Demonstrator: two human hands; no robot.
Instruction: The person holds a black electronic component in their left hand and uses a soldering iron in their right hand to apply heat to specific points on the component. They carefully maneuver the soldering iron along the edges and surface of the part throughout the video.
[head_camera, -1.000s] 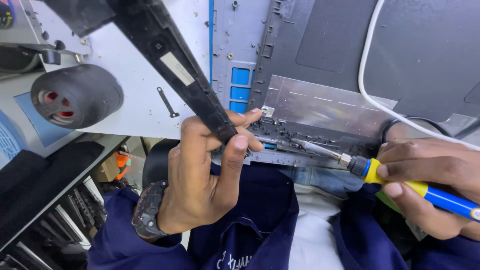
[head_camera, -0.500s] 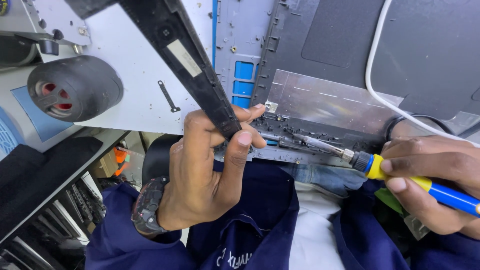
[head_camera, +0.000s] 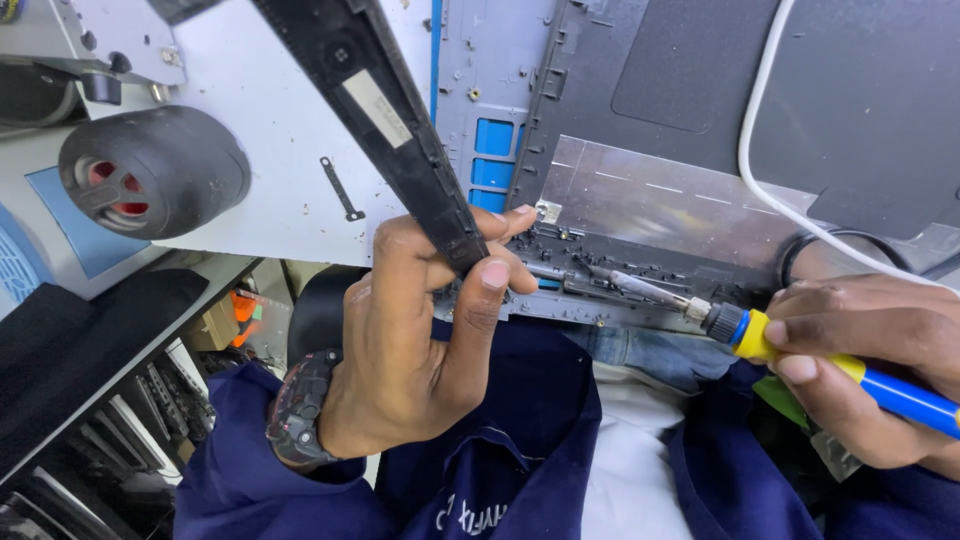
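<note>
Screwdriver (head_camera: 800, 345) work on the near edge of a laptop chassis (head_camera: 700, 150), that's the step I read here: fasteners or clips along the hinge strip being worked while a loose part is held clear.

My left hand (head_camera: 420, 350) is clamped on a long black plastic strip (head_camera: 380, 110), thumb and fingers pinched round its lower end. The strip runs up and left, tilted, lifted off the grey work surface (head_camera: 270, 190). My right hand (head_camera: 870, 370) is closed round the yellow-and-blue handle, with the metal shaft angled left and down so its tip sits in the dark slotted strip at the chassis edge. Can't tell if the tip is seated in a screw head; too small.

Next move, imo: keep the tip square in whatever it's engaging and keep the strip steady w/o twisting it. It looks thin and could flex or snap at the pinch.

Chassis lies face down, dark grey, w/ a silvery foil panel (head_camera: 660, 195) across the middle and blue tabs (head_camera: 492, 140) beside it. A white cable (head_camera: 760, 150) loops over the top right. A black roll (head_camera: 150, 170) w/ a red core sits far left, well apart.
</note>
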